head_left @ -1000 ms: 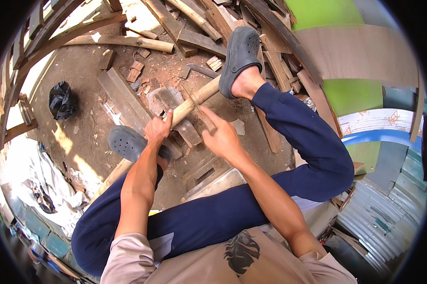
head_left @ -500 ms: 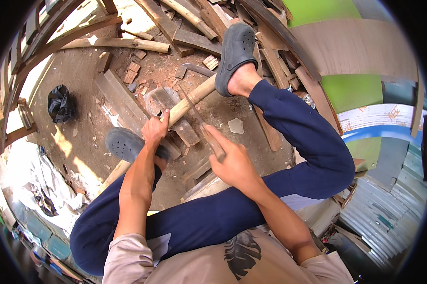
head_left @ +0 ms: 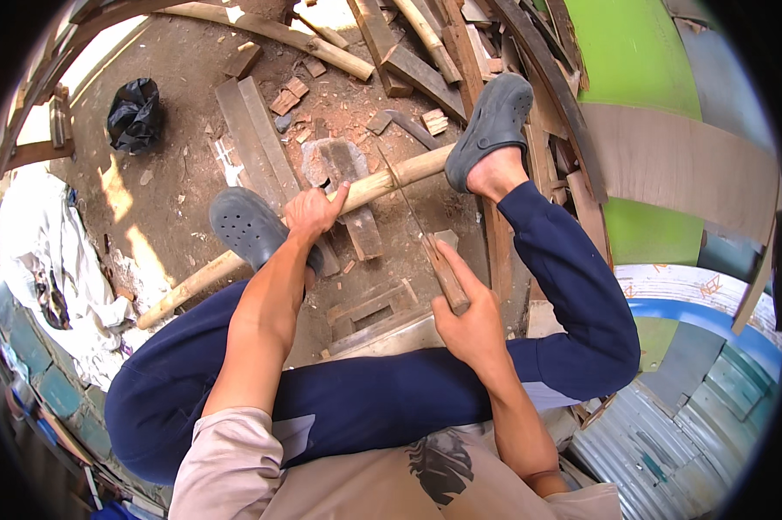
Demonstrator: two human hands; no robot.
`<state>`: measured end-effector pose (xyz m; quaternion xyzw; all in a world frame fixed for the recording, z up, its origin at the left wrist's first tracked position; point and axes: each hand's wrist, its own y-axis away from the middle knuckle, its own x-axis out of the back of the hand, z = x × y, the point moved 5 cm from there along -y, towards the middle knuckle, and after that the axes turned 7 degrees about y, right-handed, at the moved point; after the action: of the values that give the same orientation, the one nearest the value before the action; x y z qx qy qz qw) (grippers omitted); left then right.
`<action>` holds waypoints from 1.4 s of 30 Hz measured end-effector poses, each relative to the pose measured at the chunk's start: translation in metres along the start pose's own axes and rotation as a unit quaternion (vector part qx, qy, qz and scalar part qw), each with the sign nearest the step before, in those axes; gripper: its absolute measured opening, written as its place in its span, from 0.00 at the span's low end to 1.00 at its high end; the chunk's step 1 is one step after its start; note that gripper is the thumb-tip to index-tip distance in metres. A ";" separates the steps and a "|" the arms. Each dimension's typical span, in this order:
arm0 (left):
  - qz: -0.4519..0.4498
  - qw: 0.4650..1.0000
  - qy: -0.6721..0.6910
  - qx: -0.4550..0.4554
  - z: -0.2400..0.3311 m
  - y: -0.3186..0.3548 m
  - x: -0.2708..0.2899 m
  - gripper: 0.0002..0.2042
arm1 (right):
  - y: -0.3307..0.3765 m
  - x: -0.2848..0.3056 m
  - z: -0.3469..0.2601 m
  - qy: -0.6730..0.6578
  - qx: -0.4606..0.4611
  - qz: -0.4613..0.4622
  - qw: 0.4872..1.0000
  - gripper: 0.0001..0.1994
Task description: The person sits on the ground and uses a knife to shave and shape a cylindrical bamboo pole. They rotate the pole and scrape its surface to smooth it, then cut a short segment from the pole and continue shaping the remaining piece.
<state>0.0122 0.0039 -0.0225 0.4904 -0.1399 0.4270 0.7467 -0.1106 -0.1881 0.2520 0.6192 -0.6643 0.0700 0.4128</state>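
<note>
A long, pale wooden pole runs slantwise from the lower left up to my right shoe. My left hand is wrapped around it near its middle, thumb along the top. Closed round the wooden handle of a saw, my right hand is below and right of the pole. The thin, narrow blade crosses the pole, touching it between my left hand and the shoe. My right grey clog presses against the pole's far end; the left clog is beside it, near my left hand.
Under the pole stands a stone with a wood block. Planks and wood chips lie on the dirt floor. Scrap timber is piled at the far right. A black plastic bag and white cloth lie at left; corrugated metal sheets at right.
My right hand has drawn the saw back toward me, its blade still across the pole. My left hand keeps its grip. The whole view has shifted a little.
</note>
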 end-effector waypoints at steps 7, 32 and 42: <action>0.009 1.000 0.011 -0.008 0.001 -0.001 -0.006 0.46 | -0.087 -0.048 0.037 0.042 -0.053 0.010 0.998 0.32; -0.026 0.999 0.027 0.001 0.002 -0.004 -0.005 0.46 | -0.087 -0.053 0.042 0.009 -0.057 -0.019 0.998 0.34; -0.050 0.997 0.035 0.040 -0.006 -0.003 0.000 0.47 | 0.024 -0.008 0.028 0.024 0.027 -0.014 0.999 0.36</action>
<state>0.0135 0.0082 -0.0271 0.5107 -0.0715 0.4112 0.7516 -0.1454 -0.1930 0.2389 0.6378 -0.6431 0.0966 0.4125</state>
